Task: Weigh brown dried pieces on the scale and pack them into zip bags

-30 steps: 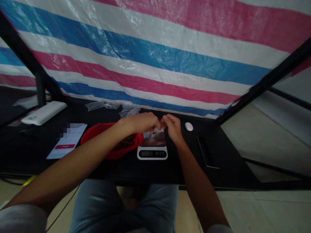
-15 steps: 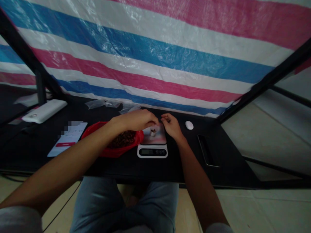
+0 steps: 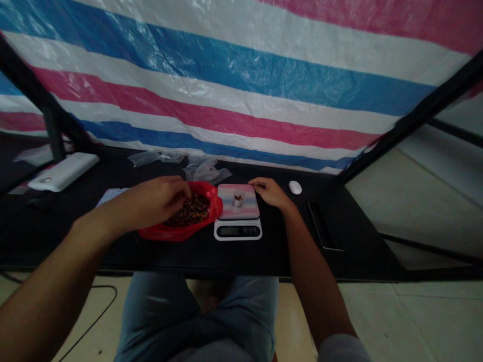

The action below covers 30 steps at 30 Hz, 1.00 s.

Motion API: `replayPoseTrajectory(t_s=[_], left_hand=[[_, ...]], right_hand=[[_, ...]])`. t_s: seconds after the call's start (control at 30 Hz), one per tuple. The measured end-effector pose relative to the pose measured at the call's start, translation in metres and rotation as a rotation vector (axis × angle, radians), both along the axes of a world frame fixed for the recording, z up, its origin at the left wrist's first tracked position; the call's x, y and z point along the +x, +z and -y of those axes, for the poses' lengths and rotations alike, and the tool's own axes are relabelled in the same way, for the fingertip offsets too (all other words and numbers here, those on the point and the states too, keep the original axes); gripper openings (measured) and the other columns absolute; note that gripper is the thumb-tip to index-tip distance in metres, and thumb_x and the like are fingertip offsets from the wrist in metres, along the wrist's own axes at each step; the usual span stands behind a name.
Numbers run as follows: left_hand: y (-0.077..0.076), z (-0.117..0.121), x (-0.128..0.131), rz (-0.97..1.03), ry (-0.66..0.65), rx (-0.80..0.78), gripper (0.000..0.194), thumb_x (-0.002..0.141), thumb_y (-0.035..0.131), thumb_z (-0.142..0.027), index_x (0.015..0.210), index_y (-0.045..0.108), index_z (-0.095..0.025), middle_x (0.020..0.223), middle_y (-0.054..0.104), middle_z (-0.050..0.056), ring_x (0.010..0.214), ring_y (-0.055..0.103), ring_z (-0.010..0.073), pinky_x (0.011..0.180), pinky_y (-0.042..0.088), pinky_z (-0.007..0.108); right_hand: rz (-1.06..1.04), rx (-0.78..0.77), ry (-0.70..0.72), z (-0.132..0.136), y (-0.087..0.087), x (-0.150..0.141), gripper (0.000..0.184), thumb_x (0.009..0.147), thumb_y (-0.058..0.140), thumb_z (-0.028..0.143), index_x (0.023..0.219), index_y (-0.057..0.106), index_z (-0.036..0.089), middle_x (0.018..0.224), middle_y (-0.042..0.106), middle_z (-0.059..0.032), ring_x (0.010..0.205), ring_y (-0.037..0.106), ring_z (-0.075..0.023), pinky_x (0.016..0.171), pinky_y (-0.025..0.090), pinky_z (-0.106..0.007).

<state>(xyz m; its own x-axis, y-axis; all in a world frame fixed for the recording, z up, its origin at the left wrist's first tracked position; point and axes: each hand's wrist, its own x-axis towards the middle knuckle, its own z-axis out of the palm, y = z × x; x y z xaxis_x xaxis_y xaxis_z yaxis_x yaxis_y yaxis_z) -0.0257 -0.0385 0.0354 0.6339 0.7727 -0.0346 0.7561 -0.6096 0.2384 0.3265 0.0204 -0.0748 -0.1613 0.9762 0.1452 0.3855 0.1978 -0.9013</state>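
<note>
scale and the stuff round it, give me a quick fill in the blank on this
The bag under the left hand is ____.
The pieces in it are ____.
In this view the bag lies to the ____ of the scale, on which a small cup stands.

Missing words: red, brown, left

Well behind the right fingers (image 3: pixel 257 183), a grey short sleeve (image 3: pixel 342 349) wraps the arm, and faded blue denim (image 3: pixel 196 317) covers the lap in soft creases.
</note>
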Motion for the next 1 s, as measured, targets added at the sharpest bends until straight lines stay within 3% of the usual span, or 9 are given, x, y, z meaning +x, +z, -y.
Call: replayPoseTrajectory(t_s=[0.17,0.27,0.53,0.67,0.77,1.0], left_hand=[[-0.028,-0.003,0.003,-0.002,-0.038,-0.064,0.036,0.095,0.061,-0.027,0.129,0.069,-0.019,0.14,0.066,0.012,0.125,0.065,0.03,0.112,0.047,0.042],[-0.037,-0.006,0.004,-0.002,-0.041,-0.029,0.043,0.093,0.066,-0.03,0.134,0.068,-0.021,0.144,0.063,0.013,0.127,0.063,0.0314,0.113,0.047,0.042],[-0.026,-0.005,0.008,-0.083,-0.005,-0.049,0.03,0.099,0.056,-0.026,0.124,0.073,-0.022,0.133,0.071,0.01,0.113,0.07,0.0288,0.101,0.053,0.038],[-0.03,-0.004,0.009,-0.095,-0.018,-0.03,0.042,0.095,0.062,-0.029,0.136,0.066,-0.022,0.142,0.065,0.013,0.121,0.067,0.0316,0.106,0.052,0.041],[-0.033,-0.005,0.012,-0.049,-0.078,0.003,0.046,0.093,0.065,-0.03,0.138,0.066,-0.021,0.149,0.06,0.014,0.13,0.061,0.0319,0.114,0.047,0.044],[-0.03,-0.009,0.023,-0.043,-0.259,-0.006,0.024,0.095,0.062,-0.018,0.112,0.078,-0.022,0.128,0.073,0.01,0.123,0.064,0.0266,0.113,0.045,0.039]], right_hand=[[-0.016,-0.019,0.05,0.003,0.004,0.005,0.024,0.08,0.064,0.004,0.089,0.081,0.019,0.093,0.082,-0.004,0.088,0.075,-0.0173,0.09,0.058,-0.035],[-0.031,-0.035,0.047,0.004,0.005,0.011,0.022,0.077,0.069,0.005,0.089,0.081,0.019,0.091,0.082,-0.0041,0.084,0.075,-0.0166,0.088,0.059,-0.034],[-0.053,-0.101,0.021,0.007,0.009,0.024,0.024,0.073,0.07,0.001,0.088,0.08,0.018,0.086,0.081,-0.0038,0.079,0.074,-0.0152,0.081,0.059,-0.031],[-0.055,-0.103,0.021,0.008,0.012,0.025,0.026,0.072,0.068,-0.001,0.085,0.08,0.018,0.084,0.081,-0.0033,0.077,0.073,-0.0147,0.082,0.059,-0.031],[-0.049,-0.085,0.035,0.008,0.013,0.025,0.024,0.071,0.07,0.001,0.085,0.08,0.018,0.086,0.082,-0.0036,0.079,0.074,-0.0157,0.082,0.059,-0.032],[-0.038,-0.079,0.051,0.005,0.011,0.028,0.022,0.072,0.071,0.004,0.085,0.081,0.019,0.086,0.082,-0.0033,0.079,0.073,-0.0157,0.079,0.058,-0.03]])
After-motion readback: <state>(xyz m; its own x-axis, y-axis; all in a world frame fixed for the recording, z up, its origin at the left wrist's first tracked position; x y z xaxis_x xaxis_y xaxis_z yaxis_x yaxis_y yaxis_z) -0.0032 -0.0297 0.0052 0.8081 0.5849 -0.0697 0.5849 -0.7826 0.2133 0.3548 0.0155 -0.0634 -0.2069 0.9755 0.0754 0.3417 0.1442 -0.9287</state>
